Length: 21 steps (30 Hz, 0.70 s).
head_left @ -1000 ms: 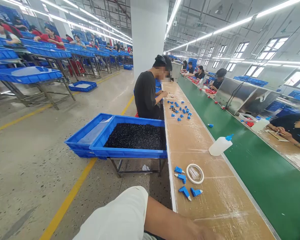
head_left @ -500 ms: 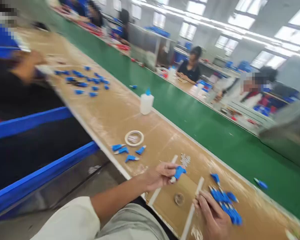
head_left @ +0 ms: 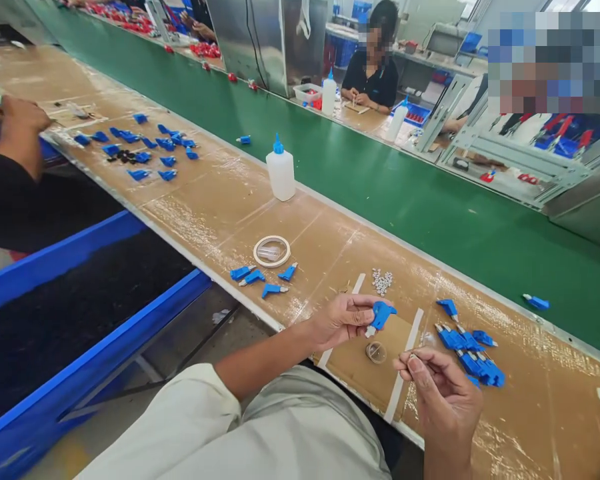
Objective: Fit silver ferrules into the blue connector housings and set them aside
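My left hand (head_left: 341,320) grips a small blue plastic part (head_left: 381,315) with a white tip between thumb and fingers, above the brown work surface. To its right, my right hand (head_left: 437,380) is closed in a pinch; whatever is between its fingertips is too small to make out. Below and between the hands lies a small round clear dish (head_left: 376,353). Tiny grey-white pieces (head_left: 382,281) form a little pile beyond my left hand. Just past my right hand, several similar blue parts (head_left: 473,350) lie bunched together.
A roll of white tape (head_left: 272,251) lies near several blue parts (head_left: 253,277). Behind stands a white squeeze bottle (head_left: 281,170) with a blue cap. A green conveyor belt (head_left: 355,217) runs along the far side. At left are a co-worker's hand (head_left: 25,117) and blue bins (head_left: 105,360).
The view has shifted and become sharper. My left hand still holds the blue part, and my right hand stays pinched to the right of it.
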Each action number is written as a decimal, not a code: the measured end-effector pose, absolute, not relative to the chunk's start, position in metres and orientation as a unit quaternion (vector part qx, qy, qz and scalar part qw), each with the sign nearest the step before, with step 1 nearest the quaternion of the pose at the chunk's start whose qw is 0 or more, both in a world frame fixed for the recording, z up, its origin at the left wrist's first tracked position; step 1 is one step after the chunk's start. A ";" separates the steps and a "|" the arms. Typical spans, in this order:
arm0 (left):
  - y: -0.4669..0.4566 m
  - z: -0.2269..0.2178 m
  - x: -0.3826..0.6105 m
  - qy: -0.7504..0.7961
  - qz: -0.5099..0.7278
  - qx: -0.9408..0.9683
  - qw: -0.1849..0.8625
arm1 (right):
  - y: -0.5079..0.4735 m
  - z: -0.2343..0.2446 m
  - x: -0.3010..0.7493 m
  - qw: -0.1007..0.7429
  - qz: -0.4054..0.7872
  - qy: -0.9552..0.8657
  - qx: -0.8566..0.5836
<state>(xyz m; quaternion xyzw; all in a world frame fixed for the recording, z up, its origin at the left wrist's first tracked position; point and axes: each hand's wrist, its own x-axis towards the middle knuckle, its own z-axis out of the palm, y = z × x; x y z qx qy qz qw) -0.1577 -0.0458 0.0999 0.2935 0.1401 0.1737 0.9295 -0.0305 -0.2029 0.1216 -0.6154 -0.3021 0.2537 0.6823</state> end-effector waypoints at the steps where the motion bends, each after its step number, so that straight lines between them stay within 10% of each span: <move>1: -0.048 0.102 -0.158 0.147 0.180 0.304 0.924 | -0.202 0.121 -0.034 0.679 0.263 -0.308 -0.612; 21: -0.062 0.097 -0.161 0.131 0.216 0.453 0.855 | -0.184 0.121 -0.048 0.689 0.280 -0.320 -0.587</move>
